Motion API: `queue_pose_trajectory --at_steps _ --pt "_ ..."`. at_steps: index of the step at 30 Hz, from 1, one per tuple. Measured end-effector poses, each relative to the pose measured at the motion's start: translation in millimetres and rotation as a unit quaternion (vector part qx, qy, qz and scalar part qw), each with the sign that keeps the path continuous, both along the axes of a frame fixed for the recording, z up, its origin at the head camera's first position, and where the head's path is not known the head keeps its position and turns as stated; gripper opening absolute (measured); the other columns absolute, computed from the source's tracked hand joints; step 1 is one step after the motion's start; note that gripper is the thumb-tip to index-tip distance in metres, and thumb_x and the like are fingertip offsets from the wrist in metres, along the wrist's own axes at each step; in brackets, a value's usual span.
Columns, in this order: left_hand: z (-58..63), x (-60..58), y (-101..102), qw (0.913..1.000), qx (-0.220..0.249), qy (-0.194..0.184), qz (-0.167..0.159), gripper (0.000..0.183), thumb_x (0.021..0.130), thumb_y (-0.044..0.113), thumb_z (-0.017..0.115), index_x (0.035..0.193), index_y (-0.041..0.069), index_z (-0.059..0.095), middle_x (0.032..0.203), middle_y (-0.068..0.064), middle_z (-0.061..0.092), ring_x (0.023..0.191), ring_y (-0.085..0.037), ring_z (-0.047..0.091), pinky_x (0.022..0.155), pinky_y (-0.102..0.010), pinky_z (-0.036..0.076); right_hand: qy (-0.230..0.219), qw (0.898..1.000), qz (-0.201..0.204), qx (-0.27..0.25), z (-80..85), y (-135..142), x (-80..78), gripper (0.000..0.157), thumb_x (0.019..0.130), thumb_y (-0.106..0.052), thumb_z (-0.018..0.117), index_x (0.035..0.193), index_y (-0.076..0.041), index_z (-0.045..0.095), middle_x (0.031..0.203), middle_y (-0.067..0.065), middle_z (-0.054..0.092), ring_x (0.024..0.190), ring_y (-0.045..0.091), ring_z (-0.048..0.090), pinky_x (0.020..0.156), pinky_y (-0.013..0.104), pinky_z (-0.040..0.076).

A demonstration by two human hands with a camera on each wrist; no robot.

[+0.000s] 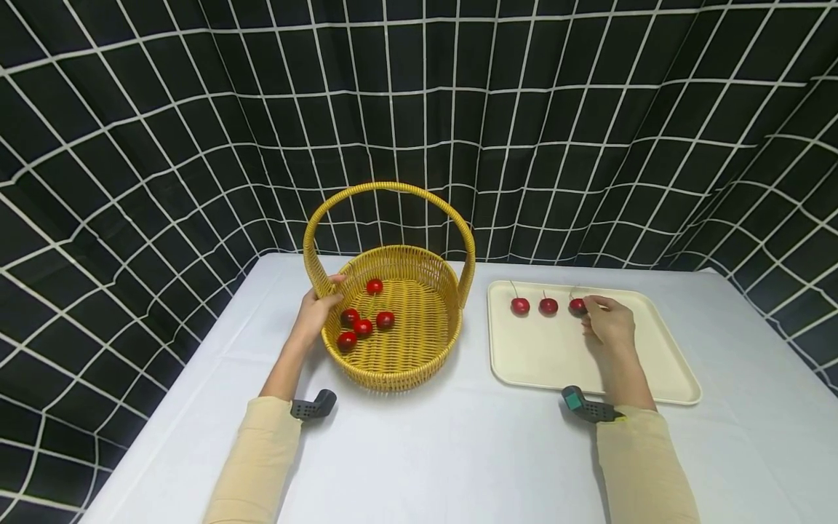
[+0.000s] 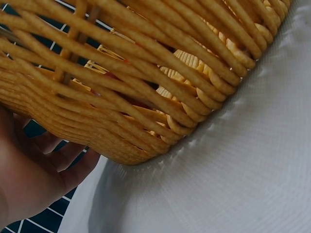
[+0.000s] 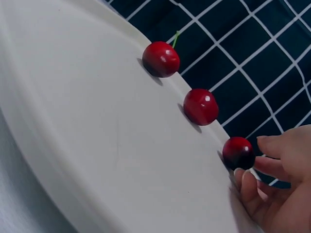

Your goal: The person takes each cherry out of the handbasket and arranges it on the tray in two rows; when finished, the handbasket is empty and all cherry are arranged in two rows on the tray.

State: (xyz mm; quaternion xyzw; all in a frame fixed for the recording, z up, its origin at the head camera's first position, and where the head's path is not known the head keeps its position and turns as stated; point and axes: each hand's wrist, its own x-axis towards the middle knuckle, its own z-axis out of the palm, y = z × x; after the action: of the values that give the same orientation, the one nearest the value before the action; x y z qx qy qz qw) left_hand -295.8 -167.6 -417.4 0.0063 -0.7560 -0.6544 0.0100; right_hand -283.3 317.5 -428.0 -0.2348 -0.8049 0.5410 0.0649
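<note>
My left hand (image 1: 316,309) grips the side of a yellow wicker basket (image 1: 399,378) near the foot of its tall handle. Seen from the left wrist, its fingers curl against the basket's woven wall. Several red cherries (image 1: 385,320) lie inside the basket, mostly toward its left side. Over at the right, my right hand (image 1: 612,320) pinches a dark red cherry (image 3: 238,153) at its side, with thumb and fingertips close around it. That cherry is at the right end of a row on a cream tray (image 1: 543,356). Two other cherries, one in the middle (image 3: 200,107) and one at the left (image 1: 520,306), complete the row.
A white cloth (image 1: 425,451) covers the table under basket and tray. Behind and at both sides hangs a black curtain (image 1: 419,116) with a white grid. The basket's handle (image 1: 386,186) arches high over its opening. The tray has a low raised rim.
</note>
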Motion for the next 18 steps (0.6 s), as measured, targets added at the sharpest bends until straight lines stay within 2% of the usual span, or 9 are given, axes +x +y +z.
queue_pose_trajectory --at_steps 6,13,18 --pt "0.3 -0.6 0.0 1.0 0.0 0.001 -0.003 0.044 0.095 0.006 0.044 0.139 0.004 0.045 0.142 -0.018 0.043 0.131 -0.031 0.036 0.109 -0.046 0.023 0.002 1.0 -0.001 0.018 -0.9 -0.7 -1.0 0.045 0.099 -0.024 0.046 0.134 0.004 0.05 0.064 -0.006 0.056 0.053 -0.001 0.054 0.049 0.015 0.046" --pt "1.6 0.0 1.1 1.0 0.0 -0.009 -0.003 0.044 0.096 0.007 0.044 0.14 0.005 0.045 0.143 -0.017 0.041 0.132 -0.03 0.036 0.109 -0.046 0.024 0.0 1.0 0.004 0.02 -0.4 -3.4 1.2 0.046 0.097 -0.026 0.051 0.134 0.001 0.051 0.08 0.001 0.057 0.058 0.0 0.055 0.051 0.015 0.047" --pt "2.4 1.0 0.1 0.9999 0.002 -0.011 -0.001 0.045 0.096 0.007 0.044 0.14 0.006 0.044 0.144 -0.017 0.04 0.133 -0.03 0.035 0.11 -0.045 0.023 0.0 1.0 0.003 0.019 -0.8 -4.2 0.6 0.046 0.096 -0.026 0.055 0.13 0.004 0.052 0.078 0.0 0.06 0.058 0.0 0.055 0.05 0.014 0.045"
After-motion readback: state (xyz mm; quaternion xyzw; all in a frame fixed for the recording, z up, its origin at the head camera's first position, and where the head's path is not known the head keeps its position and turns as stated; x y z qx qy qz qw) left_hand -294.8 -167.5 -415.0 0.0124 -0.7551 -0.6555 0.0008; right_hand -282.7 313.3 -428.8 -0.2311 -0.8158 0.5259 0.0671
